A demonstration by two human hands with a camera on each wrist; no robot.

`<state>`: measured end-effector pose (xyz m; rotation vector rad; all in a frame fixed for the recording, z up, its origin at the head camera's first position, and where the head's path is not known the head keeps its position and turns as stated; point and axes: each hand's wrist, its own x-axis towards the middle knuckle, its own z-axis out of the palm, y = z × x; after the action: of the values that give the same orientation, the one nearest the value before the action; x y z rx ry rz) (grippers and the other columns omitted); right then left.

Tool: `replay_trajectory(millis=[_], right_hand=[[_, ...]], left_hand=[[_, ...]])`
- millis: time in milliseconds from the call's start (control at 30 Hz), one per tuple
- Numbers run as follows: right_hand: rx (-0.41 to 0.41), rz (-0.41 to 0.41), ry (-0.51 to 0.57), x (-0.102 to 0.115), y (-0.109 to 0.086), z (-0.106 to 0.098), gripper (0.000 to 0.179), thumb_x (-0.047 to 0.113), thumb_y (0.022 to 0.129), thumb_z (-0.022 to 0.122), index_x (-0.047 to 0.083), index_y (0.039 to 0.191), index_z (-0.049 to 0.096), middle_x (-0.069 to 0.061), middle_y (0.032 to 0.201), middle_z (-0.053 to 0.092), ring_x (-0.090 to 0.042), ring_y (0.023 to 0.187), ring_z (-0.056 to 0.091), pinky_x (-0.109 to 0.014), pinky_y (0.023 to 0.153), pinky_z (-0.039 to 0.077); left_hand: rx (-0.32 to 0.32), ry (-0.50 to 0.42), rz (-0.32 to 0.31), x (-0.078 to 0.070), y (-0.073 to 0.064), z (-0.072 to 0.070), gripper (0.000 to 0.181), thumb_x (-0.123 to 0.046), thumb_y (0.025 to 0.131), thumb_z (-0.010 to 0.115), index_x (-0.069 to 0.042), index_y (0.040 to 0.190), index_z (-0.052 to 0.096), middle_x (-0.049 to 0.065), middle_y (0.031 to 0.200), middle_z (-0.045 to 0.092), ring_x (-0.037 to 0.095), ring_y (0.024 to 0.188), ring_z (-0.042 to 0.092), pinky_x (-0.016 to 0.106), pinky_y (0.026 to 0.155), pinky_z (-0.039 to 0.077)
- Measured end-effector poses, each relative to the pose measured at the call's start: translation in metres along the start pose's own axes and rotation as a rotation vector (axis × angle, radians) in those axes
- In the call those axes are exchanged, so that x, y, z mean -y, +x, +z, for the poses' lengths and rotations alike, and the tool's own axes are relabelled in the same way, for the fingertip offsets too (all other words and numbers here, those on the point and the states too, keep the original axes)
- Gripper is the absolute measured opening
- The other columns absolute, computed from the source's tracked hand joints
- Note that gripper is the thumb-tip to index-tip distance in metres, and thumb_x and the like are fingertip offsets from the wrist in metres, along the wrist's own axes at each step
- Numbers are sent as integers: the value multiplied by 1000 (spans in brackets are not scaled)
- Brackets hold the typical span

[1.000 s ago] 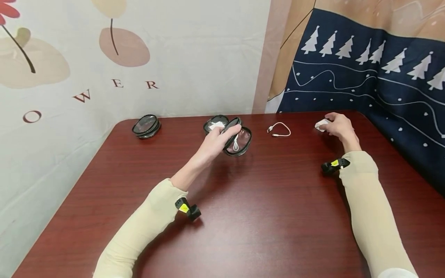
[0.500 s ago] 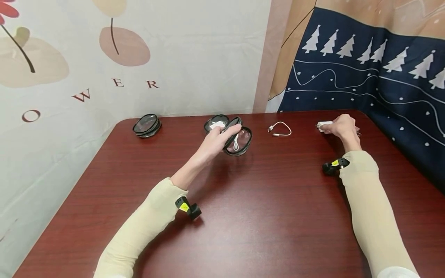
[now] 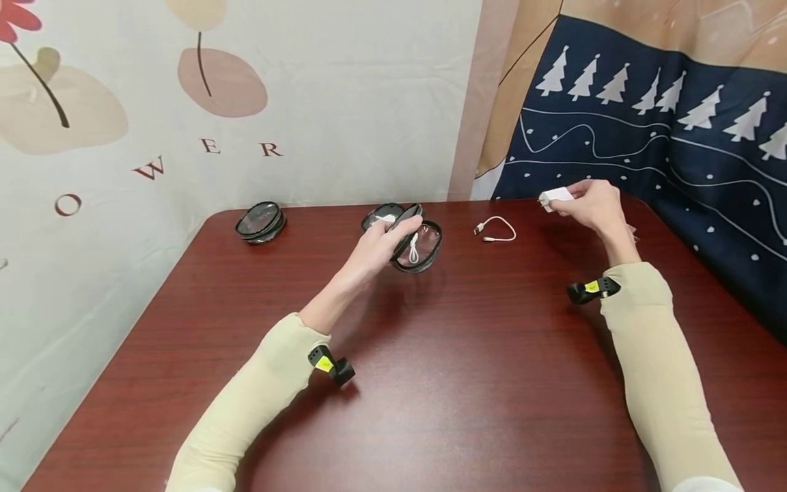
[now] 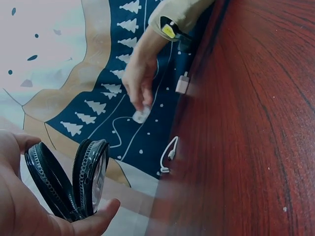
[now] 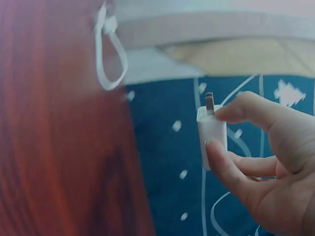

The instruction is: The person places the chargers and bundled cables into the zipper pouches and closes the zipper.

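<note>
My left hand point(image 3: 374, 247) grips a round clear pouch point(image 3: 428, 254) with black zipped trim, which hangs spread apart above the table. Through its clear wall a looped white cord shows. In the left wrist view the pouch's two halves point(image 4: 88, 172) stand apart between thumb and fingers. Over at the right, my right hand point(image 3: 598, 205) pinches a white charger plug point(image 3: 555, 198) between thumb and fingers, raised off the table. Its metal prong points away from the hand in the right wrist view, where the plug's body point(image 5: 212, 135) is plain.
A short white USB cable point(image 3: 499, 228) lies between the hands near the back edge. Another white charger plug point(image 4: 182, 84) rests by the table edge. One round pouch point(image 3: 376, 214) sits partly hidden behind my left hand; a further one point(image 3: 259, 222) stands back left.
My right hand has taken hold of the white charger plug, lifted it off the table and shifted slightly left. The left hand with its pouch has barely moved.
</note>
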<state>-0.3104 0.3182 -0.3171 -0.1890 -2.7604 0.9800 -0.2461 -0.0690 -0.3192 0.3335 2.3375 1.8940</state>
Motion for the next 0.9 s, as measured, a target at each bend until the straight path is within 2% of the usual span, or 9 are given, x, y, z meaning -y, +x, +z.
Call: replay_trajectory(millis=[33, 133, 233, 300, 367, 567, 733, 900], right_hand=[[-8, -26, 10, 5, -1, 0, 59, 37, 91, 70, -10, 126, 60, -32, 121, 61, -37, 104, 54, -43, 82, 47], [-17, -77, 70, 19, -6, -2, 55, 34, 90, 74, -7, 125, 63, -29, 118, 64, -25, 95, 58, -24, 73, 46], [-6, -115, 126, 33, -12, -5, 54, 33, 89, 76, -5, 125, 64, -26, 116, 66, -9, 83, 60, -14, 68, 45], [8, -132, 145, 43, -17, -7, 53, 33, 88, 77, -3, 125, 64, -25, 115, 66, -2, 78, 60, -13, 67, 46], [27, -152, 150, 53, -22, -8, 54, 34, 88, 78, -2, 126, 64, -23, 115, 66, -1, 79, 60, -13, 69, 46], [99, -261, 159, 83, -38, -3, 51, 30, 87, 79, -1, 124, 64, -20, 110, 69, -8, 83, 62, -16, 72, 46], [154, -373, 149, 104, -50, 6, 45, 21, 86, 81, -2, 121, 65, -19, 103, 71, -7, 79, 64, -14, 73, 46], [223, -450, 185, 120, -61, 20, 42, 11, 84, 81, -5, 119, 64, -19, 103, 69, -12, 78, 68, -12, 74, 50]], left_hand=[[3, -6, 1, 0, 0, 0, 41, -46, 97, 61, -5, 89, 59, -2, 73, 55, 16, 81, 55, 28, 76, 44], [14, -22, 10, -1, 1, -1, 40, -44, 98, 61, -6, 88, 58, -3, 72, 53, 12, 75, 53, 26, 70, 45], [23, -48, 13, -1, 1, -1, 38, -43, 98, 61, -6, 88, 58, -3, 71, 53, 13, 72, 53, 26, 64, 47], [25, -56, 13, -1, 2, -1, 36, -42, 98, 61, -8, 86, 58, -2, 72, 53, 14, 71, 53, 25, 63, 47], [25, -59, 17, 0, 3, -1, 36, -41, 98, 61, -7, 87, 59, -1, 73, 53, 15, 72, 53, 25, 63, 47], [26, -74, 6, 0, 4, -3, 42, -41, 98, 62, 0, 92, 60, 3, 73, 54, 15, 69, 54, 25, 62, 49], [42, -102, -8, 0, 4, -3, 41, -41, 98, 62, -2, 88, 59, 1, 69, 54, 16, 67, 56, 27, 63, 52], [57, -108, -16, -1, 4, -1, 42, -42, 98, 62, -3, 83, 57, -4, 62, 53, 18, 66, 57, 28, 63, 53]])
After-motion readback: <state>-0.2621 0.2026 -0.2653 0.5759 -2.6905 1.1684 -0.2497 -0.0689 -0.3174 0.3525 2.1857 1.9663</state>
